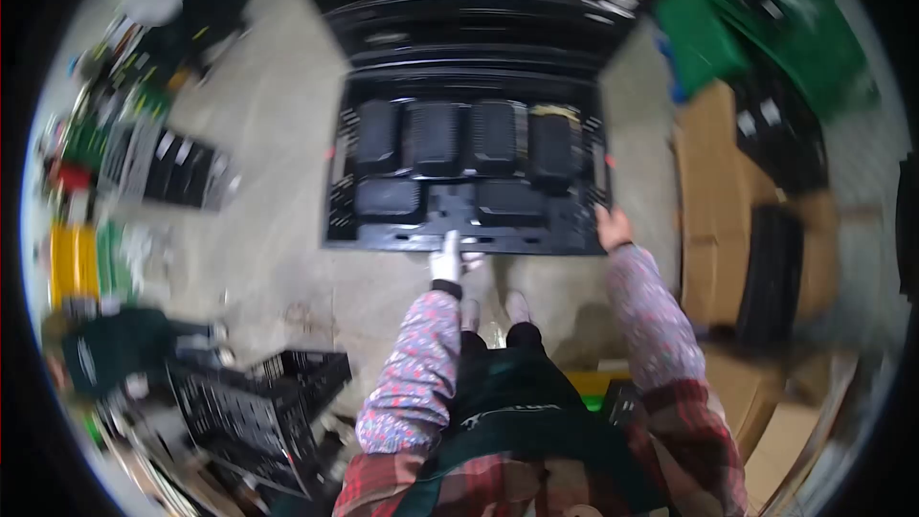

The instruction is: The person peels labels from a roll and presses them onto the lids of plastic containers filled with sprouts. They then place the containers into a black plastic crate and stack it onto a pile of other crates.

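Note:
A black plastic crate (383, 242) is in front of me, with several black plastic trays (436, 139) lying in it. Four of them stand side by side along the back; the others lie crosswise nearer me. My left hand (446, 260), in a white glove, grips the middle of the crate's front rim, fingers over the edge. At the front right corner, my bare right hand (616, 229) is closed around the rim. The back right tray (553, 146) has a tan strip at its far end.
Behind the crate rises a stack of black crates (459, 24). Cardboard boxes (710, 220) and green crates (704, 24) line the right side. At lower left are black crates (254, 402) and a person in a dark green top (120, 349). A grey-black crate (172, 168) sits farther left.

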### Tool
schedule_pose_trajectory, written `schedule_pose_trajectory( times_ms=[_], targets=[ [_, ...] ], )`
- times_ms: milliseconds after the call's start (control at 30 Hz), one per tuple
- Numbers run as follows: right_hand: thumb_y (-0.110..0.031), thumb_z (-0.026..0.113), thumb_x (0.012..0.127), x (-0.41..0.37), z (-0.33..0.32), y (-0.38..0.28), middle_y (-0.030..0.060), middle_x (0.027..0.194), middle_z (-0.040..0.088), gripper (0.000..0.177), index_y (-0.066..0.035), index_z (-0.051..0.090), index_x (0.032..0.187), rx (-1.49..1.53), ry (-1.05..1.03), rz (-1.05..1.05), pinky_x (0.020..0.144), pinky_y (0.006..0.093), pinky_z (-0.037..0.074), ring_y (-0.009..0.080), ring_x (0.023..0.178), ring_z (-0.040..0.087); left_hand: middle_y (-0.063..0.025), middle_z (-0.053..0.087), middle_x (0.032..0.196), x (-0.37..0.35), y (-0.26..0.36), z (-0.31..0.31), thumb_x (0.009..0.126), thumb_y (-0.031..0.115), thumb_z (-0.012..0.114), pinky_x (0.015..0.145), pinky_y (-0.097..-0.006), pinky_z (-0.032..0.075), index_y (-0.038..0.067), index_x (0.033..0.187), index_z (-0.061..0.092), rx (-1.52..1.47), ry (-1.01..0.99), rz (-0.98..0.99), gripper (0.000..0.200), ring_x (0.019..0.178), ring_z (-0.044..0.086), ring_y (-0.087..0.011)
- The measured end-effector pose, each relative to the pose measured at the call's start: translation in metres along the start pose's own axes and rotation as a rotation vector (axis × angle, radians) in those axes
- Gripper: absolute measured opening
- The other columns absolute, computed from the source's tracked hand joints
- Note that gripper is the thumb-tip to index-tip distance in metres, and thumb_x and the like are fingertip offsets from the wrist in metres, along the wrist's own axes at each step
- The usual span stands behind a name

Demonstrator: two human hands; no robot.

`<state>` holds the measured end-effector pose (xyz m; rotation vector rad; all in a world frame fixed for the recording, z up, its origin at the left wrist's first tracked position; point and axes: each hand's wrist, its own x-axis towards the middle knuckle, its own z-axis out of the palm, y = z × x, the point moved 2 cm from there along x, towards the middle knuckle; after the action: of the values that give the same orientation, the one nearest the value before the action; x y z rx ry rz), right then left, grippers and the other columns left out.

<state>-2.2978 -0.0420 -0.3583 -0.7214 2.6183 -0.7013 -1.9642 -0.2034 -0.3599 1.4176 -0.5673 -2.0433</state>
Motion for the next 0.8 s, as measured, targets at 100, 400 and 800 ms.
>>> schedule_pose_trajectory(
  times_ms=[100, 400, 800],
  targets=[
    [-0.055, 0.049, 0.088, -0.019, -0.017, -0.019, 0.0288, 0.107, 0.061, 0.066, 0.002, 0.052, 0.121, 0.188, -0.107, 0.017, 0.092, 0.0446, 0.043, 0.0429, 0.106, 0.056, -0.0141, 0.065, 0.099, 0.008, -0.015, -0.028, 0.09, 0.035, 0.059, 0.054, -0.0439, 0.058, 0.009, 0.113, 0.051, 0.019, -0.059, -0.127, 0.036, 0.071, 0.066, -0.0288],
    [-0.023, 0.05, 0.096, -0.226, -0.08, 0.26, 0.007, 0.111, 0.061, 0.038, -0.013, 0.048, 0.132, 0.71, 0.242, 0.325, 0.069, 0.0263, 0.047, 0.0126, 0.093, 0.06, -0.013, 0.056, 0.098, 0.005, 0.006, -0.039, 0.086, 0.05, 0.06, 0.081, -0.0551, 0.05, 0.006, 0.1, 0.057, 0.256, -0.107, -0.135, 0.047, 0.088, 0.057, -0.0323],
    [-0.033, 0.056, 0.088, -0.874, 0.039, 0.557, 0.0062, 0.077, 0.062, 0.024, -0.012, 0.062, 0.098, 1.187, 0.824, 1.677, 0.049, 0.0421, 0.048, 0.0234, 0.062, 0.061, -0.0154, 0.037, 0.136, -0.075, -0.252, 0.057, 0.085, 0.06, 0.048, 0.101, -0.0533, 0.03, 0.013, 0.135, 0.036, 0.647, -0.326, -0.288, 0.07, 0.125, 0.035, -0.0353]
  ],
)
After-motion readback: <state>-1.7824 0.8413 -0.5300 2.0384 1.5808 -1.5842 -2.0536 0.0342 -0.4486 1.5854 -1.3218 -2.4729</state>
